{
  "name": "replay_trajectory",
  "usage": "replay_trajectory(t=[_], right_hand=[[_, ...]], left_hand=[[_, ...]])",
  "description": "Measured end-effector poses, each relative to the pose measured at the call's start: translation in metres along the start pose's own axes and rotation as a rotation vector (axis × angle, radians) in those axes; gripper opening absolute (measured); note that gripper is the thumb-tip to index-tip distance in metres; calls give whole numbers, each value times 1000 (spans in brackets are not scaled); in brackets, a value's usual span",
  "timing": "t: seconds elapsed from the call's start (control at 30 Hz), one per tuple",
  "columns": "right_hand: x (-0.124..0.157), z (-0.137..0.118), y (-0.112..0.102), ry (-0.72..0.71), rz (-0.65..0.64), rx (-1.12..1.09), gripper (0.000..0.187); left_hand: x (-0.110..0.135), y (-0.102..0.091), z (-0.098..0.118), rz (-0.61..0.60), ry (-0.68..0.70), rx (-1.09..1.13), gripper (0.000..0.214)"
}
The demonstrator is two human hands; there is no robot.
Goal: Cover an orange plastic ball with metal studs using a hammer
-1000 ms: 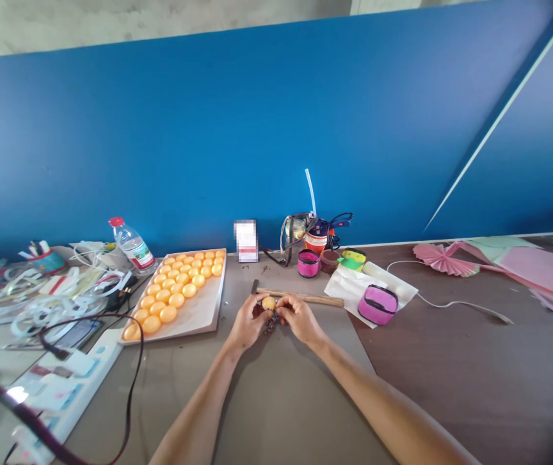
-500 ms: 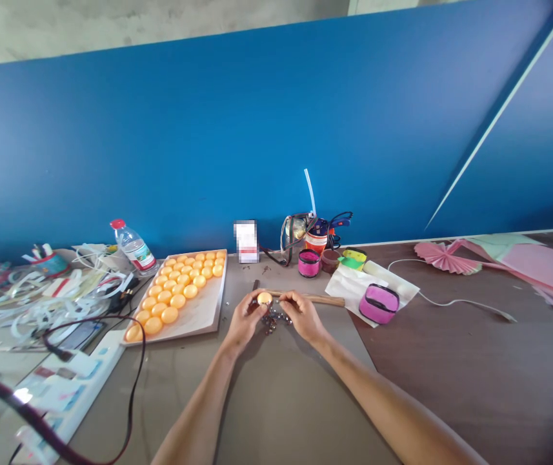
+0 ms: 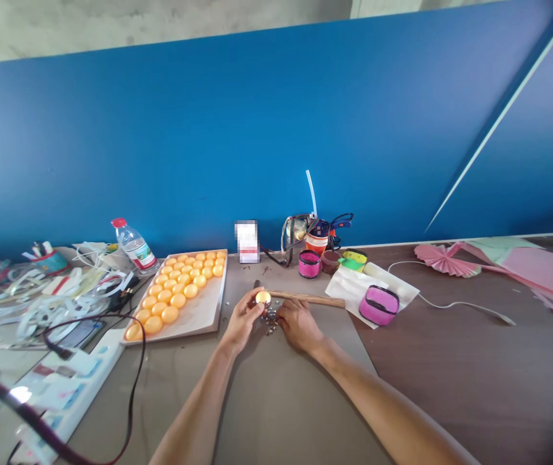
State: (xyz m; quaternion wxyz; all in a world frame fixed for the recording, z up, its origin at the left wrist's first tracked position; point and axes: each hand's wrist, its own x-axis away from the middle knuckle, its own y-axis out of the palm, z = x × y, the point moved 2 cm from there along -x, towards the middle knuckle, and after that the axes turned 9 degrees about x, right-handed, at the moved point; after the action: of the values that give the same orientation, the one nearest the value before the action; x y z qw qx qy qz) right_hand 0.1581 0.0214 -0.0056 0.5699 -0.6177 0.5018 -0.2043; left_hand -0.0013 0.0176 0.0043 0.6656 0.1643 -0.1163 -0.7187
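My left hand holds an orange ping-pong ball between thumb and fingers, above the mat. Just right of it, my right hand is lowered palm down, its fingers curled together at the edge of a small pile of shiny metal pieces. Whatever those fingertips hold, if anything, is hidden. Behind both hands lies a hammer, its wooden handle pointing right and its dark head partly covered by my left fingers.
A shallow tray with rows of orange balls stands on the left, near a water bottle. A power strip and dark cables lie at front left. Towards the right are a pink-purple round case, white paper and a pink paper fan.
My right hand has moved away from the ball and down to the metal pieces, its fingers now curled under. My left hand keeps the ball in nearly the same place.
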Motion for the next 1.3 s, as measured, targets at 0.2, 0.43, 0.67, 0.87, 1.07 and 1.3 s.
replay_trajectory(t=[0.2, 0.43, 0.67, 0.87, 1.07, 1.3], right_hand=[[0, -1, -8, 23, 187, -233, 16], [-5, 4, -4, 281, 188, -794, 6], [-6, -3, -5, 336, 21, -1323, 19], [-5, -6, -7, 374, 17, -1295, 16], [-6, -3, -2, 356, 33, -1144, 15], [-5, -4, -1, 340, 38, -1135, 17]], left_hand=[[-1, 0, 0, 0, -14, 109, 40], [0, 4, 3, -26, -70, 209, 43], [1, 5, 2, -78, -79, 194, 37], [1, 8, 2, -85, -82, 185, 36], [1, 8, 1, -99, -87, 156, 35], [1, 6, -2, -107, -61, 66, 36]])
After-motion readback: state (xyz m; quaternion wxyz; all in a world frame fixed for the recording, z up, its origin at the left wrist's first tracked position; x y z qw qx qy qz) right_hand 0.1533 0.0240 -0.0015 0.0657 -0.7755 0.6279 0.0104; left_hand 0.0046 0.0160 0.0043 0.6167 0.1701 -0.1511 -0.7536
